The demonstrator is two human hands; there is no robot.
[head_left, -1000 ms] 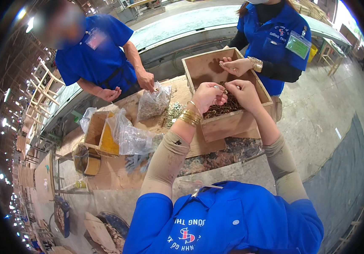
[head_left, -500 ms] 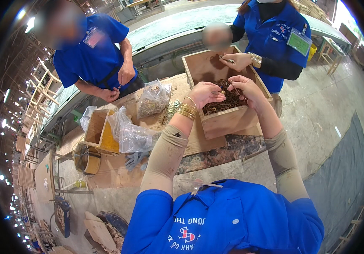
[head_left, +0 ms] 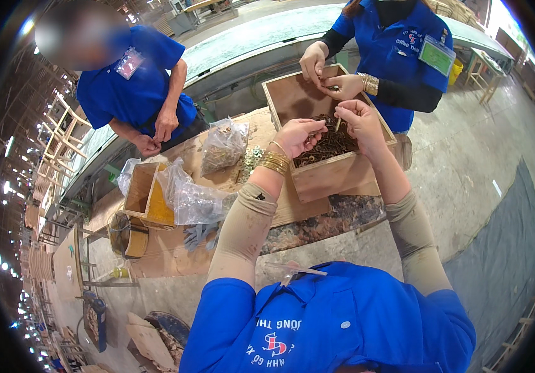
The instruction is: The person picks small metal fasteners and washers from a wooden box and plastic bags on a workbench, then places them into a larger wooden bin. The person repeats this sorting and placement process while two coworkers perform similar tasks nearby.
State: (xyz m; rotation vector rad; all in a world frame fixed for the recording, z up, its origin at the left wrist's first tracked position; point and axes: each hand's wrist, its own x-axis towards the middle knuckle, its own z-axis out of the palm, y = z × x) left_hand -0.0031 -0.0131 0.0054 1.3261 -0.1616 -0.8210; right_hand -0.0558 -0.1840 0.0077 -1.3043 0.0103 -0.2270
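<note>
My right hand (head_left: 362, 124) is raised over the near right part of a wooden box (head_left: 336, 181). Its fingertips pinch a short brass-coloured bolt (head_left: 339, 124) that hangs downward. To its left, my left hand (head_left: 300, 137) is closed, fingers curled in above the box; what lies inside them is too small to make out. A dark heap of metal bolts (head_left: 333, 144) covers the bottom of the box, partly hidden by my hands. At the box's far side, a co-worker's hands (head_left: 336, 82) meet around small metal pieces.
Left of the box, small metal nuts (head_left: 251, 163) lie loose beside a clear bag of hardware (head_left: 223, 149). Another plastic bag (head_left: 199, 202), a small wooden box (head_left: 141, 193) and grey gloves (head_left: 200, 235) are further left. A second co-worker (head_left: 137, 81) stands at the far left.
My right hand has lifted slightly, and the bolt in its fingertips now shows. My left hand has curled further closed. The right co-worker's hands have come together over the box.
</note>
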